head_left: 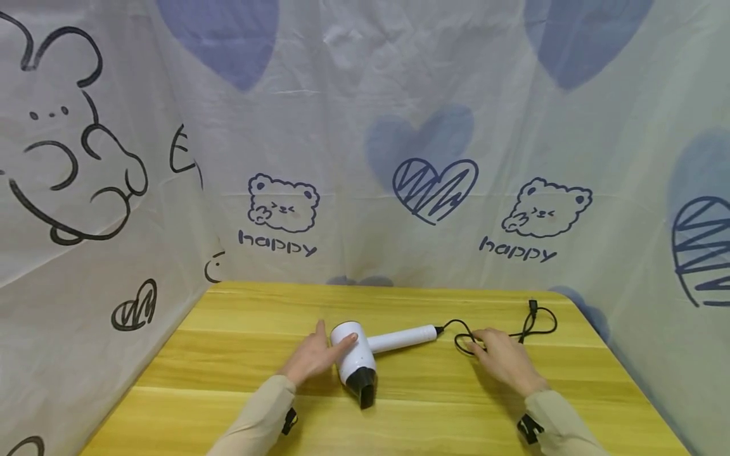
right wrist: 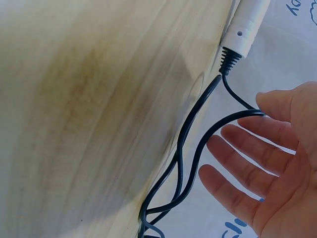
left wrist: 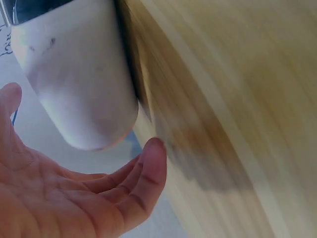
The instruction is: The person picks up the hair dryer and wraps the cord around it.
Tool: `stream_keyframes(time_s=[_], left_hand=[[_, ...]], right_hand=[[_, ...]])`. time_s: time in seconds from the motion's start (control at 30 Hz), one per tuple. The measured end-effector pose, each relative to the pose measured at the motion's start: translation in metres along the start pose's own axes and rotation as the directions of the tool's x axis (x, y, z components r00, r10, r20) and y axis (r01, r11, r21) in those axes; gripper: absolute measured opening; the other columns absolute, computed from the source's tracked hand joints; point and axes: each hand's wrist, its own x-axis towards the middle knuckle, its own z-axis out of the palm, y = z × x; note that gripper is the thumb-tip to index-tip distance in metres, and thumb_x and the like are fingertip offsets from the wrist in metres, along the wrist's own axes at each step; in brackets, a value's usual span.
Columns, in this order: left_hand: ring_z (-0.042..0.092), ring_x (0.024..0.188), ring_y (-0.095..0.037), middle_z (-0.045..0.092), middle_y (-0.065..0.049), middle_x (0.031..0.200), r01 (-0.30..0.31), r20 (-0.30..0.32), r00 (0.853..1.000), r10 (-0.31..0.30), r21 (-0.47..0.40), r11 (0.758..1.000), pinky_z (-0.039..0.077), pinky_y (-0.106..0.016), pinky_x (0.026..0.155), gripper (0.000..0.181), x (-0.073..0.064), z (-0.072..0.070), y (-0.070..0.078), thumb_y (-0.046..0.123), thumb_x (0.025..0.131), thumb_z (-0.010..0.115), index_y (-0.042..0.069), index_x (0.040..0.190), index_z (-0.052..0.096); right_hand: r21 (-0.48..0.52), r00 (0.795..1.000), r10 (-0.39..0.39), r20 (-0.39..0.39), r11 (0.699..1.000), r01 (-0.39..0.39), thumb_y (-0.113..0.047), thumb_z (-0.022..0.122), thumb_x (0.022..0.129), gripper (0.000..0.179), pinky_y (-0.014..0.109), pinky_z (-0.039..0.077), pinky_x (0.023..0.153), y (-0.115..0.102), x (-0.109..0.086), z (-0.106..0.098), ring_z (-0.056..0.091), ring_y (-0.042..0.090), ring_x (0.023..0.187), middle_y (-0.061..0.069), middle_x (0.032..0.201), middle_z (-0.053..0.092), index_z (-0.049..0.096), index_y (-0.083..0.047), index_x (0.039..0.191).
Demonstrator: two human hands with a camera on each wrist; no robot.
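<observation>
Hair dryer: white hair dryer point(head_left: 352, 352) lies on tabletop, b/w the 2 hands; hard, smooth shell, prob. plastic, w/ soft sheen; fat rounded barrel.
Nozzle: black concentrator nozzle point(head_left: 362, 384), glossy, narrowing to a flat slot, aimed at the person's side.
Handle: slim straight white handle point(head_left: 402, 339), cylindrical, at approx. a right angle to barrel, running to the right; small round hole near its end.
Strain relief: black ribbed strain relief point(right wrist: 230, 60) at handle's end, tapering into the cord.
Cord: thin black power cord point(right wrist: 200, 148), smooth, round, looped & crossing itself; far end has black plug point(head_left: 533, 305), near table's far R corner.
L hand: left hand point(head_left: 310, 360) beside barrel, thumb reaching over it, fingers loosely spread, palm not wrapped round; exact contact can't tell.
R hand: right hand point(head_left: 504, 361) pinches cord b/w thumb & index; other fingers fairly straight, fanned apart.
Sleeves: beige sleeves point(head_left: 262, 405) on both arms, matte cloth; black gear at each wrist.
Table: yellow wood-grain table point(head_left: 445, 405), streaky bands, rounded far corners.
Backdrop: pale wrinkled sheet point(head_left: 342, 126), slight shine, w/ blue-violet hearts, line-drawn bears & "happy" lettering.
</observation>
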Motion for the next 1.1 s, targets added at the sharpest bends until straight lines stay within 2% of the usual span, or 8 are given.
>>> stream_keyframes(time_s=[0.07, 0.17, 0.33, 0.43, 0.53, 0.7, 0.83, 1.1], left_hand=[[0.063, 0.106, -0.042, 0.060, -0.034, 0.120, 0.032, 0.009, 0.999, -0.032, -0.001, 0.999, 0.053, -0.051, 0.089, 0.112, 0.002, 0.003, 0.005, 0.078, 0.082, 0.049, -0.011, 0.147, 0.026], [0.066, 0.094, -0.036, 0.065, -0.029, 0.107, 0.068, 0.017, 0.998, -0.068, 0.019, 0.998, 0.055, -0.045, 0.075, 0.116, 0.005, 0.009, 0.012, 0.081, 0.078, 0.053, -0.011, 0.144, 0.028], [0.065, 0.092, -0.033, 0.065, -0.026, 0.106, 0.103, 0.042, 0.994, -0.103, -0.005, 0.995, 0.053, -0.040, 0.071, 0.122, 0.006, 0.015, 0.022, 0.080, 0.073, 0.060, -0.010, 0.147, 0.025], [0.064, 0.080, -0.028, 0.064, -0.023, 0.100, 0.125, 0.064, 0.991, -0.121, -0.060, 0.990, 0.053, -0.036, 0.063, 0.123, 0.007, 0.017, 0.025, 0.076, 0.071, 0.065, -0.009, 0.148, 0.022], [0.062, 0.069, -0.026, 0.062, -0.023, 0.100, 0.152, 0.091, 0.986, -0.140, -0.140, 0.978, 0.055, -0.035, 0.055, 0.124, 0.008, 0.019, 0.026, 0.069, 0.072, 0.071, -0.007, 0.151, 0.013], [0.063, 0.065, -0.026, 0.058, -0.026, 0.101, 0.175, 0.125, 0.981, -0.146, -0.267, 0.948, 0.057, -0.039, 0.046, 0.121, 0.010, 0.023, 0.023, 0.055, 0.076, 0.076, -0.005, 0.153, 0.004], [0.064, 0.068, -0.027, 0.057, -0.025, 0.099, 0.165, 0.115, 0.984, -0.133, -0.351, 0.922, 0.057, -0.039, 0.046, 0.107, 0.011, 0.020, 0.020, 0.048, 0.076, 0.078, -0.005, 0.146, 0.017], [0.062, 0.079, -0.025, 0.057, -0.021, 0.105, 0.126, -0.007, 0.989, -0.149, -0.499, 0.858, 0.057, -0.032, 0.063, 0.082, 0.018, 0.011, 0.008, 0.038, 0.075, 0.079, -0.006, 0.130, 0.037]], right_hand=[[0.004, 1.000, 0.004, -0.008, 1.000, -0.004, -0.027, 0.062, 0.097, 0.037, 0.057, 0.054, 0.083, 0.001, -0.001, 0.000, 0.065, 0.038, 0.104, 0.020, 0.116, 0.067, 0.065, -0.001, 0.123], [0.012, 1.000, 0.005, -0.021, 1.000, -0.005, -0.025, 0.062, 0.096, 0.036, 0.056, 0.054, 0.083, 0.003, -0.002, 0.000, 0.065, 0.038, 0.103, 0.020, 0.116, 0.068, 0.066, 0.000, 0.121], [0.027, 1.000, 0.003, -0.022, 1.000, -0.003, -0.022, 0.063, 0.095, 0.031, 0.053, 0.056, 0.080, 0.006, -0.003, 0.001, 0.067, 0.035, 0.100, 0.018, 0.113, 0.069, 0.068, -0.002, 0.118], [0.036, 1.000, -0.006, -0.025, 0.999, 0.007, -0.019, 0.063, 0.095, 0.024, 0.045, 0.057, 0.069, 0.007, -0.004, 0.001, 0.068, 0.026, 0.088, 0.012, 0.104, 0.072, 0.070, -0.005, 0.113], [0.042, 1.000, -0.014, -0.023, 0.999, 0.015, -0.015, 0.064, 0.094, 0.012, 0.035, 0.051, 0.057, 0.007, -0.006, 0.002, 0.062, 0.015, 0.072, 0.004, 0.089, 0.071, 0.071, -0.009, 0.100], [0.039, 0.998, -0.034, -0.043, 0.999, 0.036, -0.013, 0.060, 0.096, 0.006, 0.029, 0.040, 0.053, 0.008, -0.008, 0.003, 0.051, 0.010, 0.061, -0.002, 0.075, 0.063, 0.064, -0.010, 0.092], [0.059, 0.997, -0.051, -0.063, 0.997, 0.055, -0.013, 0.055, 0.099, 0.010, 0.027, 0.040, 0.053, 0.010, -0.009, 0.002, 0.050, 0.008, 0.061, 0.001, 0.080, 0.065, 0.063, -0.007, 0.102], [0.145, 0.995, -0.095, -0.035, 0.984, 0.099, -0.016, 0.051, 0.102, 0.016, 0.024, 0.040, 0.054, 0.006, -0.004, -0.001, 0.049, 0.007, 0.063, 0.001, 0.083, 0.064, 0.060, -0.008, 0.113]])
